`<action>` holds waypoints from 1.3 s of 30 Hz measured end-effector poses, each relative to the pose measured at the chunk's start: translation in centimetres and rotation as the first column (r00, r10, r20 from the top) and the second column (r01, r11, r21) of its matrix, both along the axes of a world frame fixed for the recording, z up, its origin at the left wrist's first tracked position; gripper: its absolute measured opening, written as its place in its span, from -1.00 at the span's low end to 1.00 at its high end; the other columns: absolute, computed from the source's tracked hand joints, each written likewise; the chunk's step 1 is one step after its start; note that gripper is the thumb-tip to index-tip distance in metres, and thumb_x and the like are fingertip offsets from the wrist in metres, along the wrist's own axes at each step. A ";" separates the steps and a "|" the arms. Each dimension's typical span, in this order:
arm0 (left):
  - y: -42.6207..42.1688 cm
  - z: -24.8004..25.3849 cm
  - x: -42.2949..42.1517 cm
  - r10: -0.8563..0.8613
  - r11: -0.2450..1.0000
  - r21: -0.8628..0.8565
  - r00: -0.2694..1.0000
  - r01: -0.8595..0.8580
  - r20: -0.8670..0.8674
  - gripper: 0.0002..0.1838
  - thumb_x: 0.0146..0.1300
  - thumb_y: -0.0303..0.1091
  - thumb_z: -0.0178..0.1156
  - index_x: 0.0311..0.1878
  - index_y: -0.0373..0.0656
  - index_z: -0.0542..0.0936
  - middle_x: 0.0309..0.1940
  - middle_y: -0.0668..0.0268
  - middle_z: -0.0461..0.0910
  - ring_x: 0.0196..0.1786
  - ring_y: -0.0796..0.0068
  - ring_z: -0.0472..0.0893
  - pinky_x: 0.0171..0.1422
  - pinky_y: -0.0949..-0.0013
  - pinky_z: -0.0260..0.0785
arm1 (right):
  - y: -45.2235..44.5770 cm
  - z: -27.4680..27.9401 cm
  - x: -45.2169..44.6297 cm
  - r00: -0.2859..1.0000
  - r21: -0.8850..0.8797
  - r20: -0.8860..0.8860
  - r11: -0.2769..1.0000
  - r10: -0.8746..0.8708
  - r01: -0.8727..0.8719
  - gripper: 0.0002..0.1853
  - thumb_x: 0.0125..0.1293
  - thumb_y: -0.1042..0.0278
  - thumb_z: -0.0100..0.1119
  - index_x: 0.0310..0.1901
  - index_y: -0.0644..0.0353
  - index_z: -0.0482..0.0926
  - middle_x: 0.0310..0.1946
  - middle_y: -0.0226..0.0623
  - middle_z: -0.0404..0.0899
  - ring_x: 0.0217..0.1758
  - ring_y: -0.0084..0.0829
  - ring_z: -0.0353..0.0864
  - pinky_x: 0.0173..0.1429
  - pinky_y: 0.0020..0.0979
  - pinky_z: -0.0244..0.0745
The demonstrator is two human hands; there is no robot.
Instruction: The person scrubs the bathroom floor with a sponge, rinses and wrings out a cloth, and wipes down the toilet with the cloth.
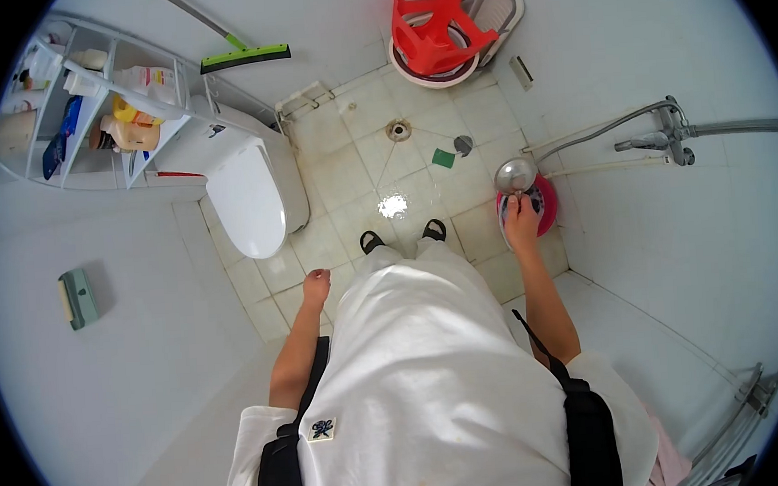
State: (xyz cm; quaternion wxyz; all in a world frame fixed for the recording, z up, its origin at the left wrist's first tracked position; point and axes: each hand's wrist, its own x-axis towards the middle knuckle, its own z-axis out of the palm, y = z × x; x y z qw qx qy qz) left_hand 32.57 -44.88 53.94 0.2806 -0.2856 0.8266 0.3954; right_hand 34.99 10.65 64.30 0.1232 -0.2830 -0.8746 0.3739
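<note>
In my right hand [521, 223] is the short handle of a round metal water ladle [516, 175], with my fingers closed round it. The ladle is out over the tiled floor, overlapping the far edge of a pink basin [549, 205]. Something dark and patterned shows inside the basin, partly hidden by my hand, so I cannot make out what it is. My left hand [317, 286] hangs low at my side with its fingers curled in and nothing visible in them. Nearest to it is the white toilet [245, 198].
A floor drain [398, 130] lies ahead, with a green pad [443, 158] and a grey drain cover [463, 145] near it. A red stool [437, 35] sits on stacked basins. A squeegee [246, 57] leans at the wall. The shower tap [659, 140] juts out at right; the floor looks wet.
</note>
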 end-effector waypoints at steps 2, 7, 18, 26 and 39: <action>-1.5 -1.7 2.4 -0.036 0.998 -0.043 0.998 0.038 0.047 -0.54 0.25 -0.06 0.22 0.02 -0.26 0.68 -0.21 0.06 0.74 -0.16 0.22 0.73 -0.02 0.24 0.54 | -1.0 0.7 -0.3 0.998 -0.045 0.057 0.999 0.032 -0.030 -0.68 0.53 0.12 -0.02 -0.10 0.25 0.53 -0.30 0.07 0.62 -0.21 0.10 0.61 -0.10 -0.07 0.48; -7.4 -4.9 6.4 -0.034 0.990 -0.134 0.991 0.052 0.129 -0.49 0.21 -0.02 0.20 0.01 -0.27 0.69 -0.08 -0.07 0.71 0.08 -0.01 0.66 0.20 0.11 0.47 | -5.0 1.7 -1.4 0.989 -0.068 0.025 0.987 0.148 -0.146 -0.71 0.52 0.18 -0.01 -0.08 0.27 0.53 -0.30 0.04 0.61 -0.23 -0.01 0.63 -0.12 -0.14 0.48; -5.4 -2.7 2.7 0.070 0.997 -0.037 0.997 -0.070 -0.013 -0.48 0.22 0.02 0.25 0.02 -0.25 0.68 -0.07 -0.05 0.71 0.07 -0.02 0.66 0.20 0.14 0.48 | -13.6 4.7 -4.8 0.925 -0.157 -0.024 0.913 0.378 -0.377 -0.76 0.50 0.23 0.05 -0.12 0.28 0.49 -0.42 -0.04 0.50 -0.38 -0.18 0.46 -0.20 -0.26 0.42; -7.3 -1.3 2.4 0.138 0.986 0.076 0.985 -0.147 0.106 -0.53 0.22 -0.03 0.26 -0.06 -0.31 0.69 -0.23 0.04 0.74 -0.13 0.15 0.71 0.04 0.20 0.53 | -18.2 6.2 -6.0 0.934 -0.131 -0.036 0.924 0.356 -0.358 -0.77 0.46 0.24 0.12 -0.14 0.28 0.53 -0.37 -0.05 0.55 -0.35 -0.08 0.54 -0.23 -0.20 0.43; -12.7 -8.2 -5.2 -0.158 0.987 0.010 0.985 0.158 0.068 -0.50 0.21 0.00 0.23 -0.02 -0.27 0.70 -0.09 -0.06 0.72 0.05 0.02 0.68 0.16 0.14 0.49 | -16.0 5.3 0.0 0.996 0.040 0.028 0.996 -0.086 0.084 -0.80 0.47 0.29 0.10 -0.13 0.29 0.52 -0.35 0.01 0.59 -0.31 -0.05 0.59 -0.21 -0.15 0.45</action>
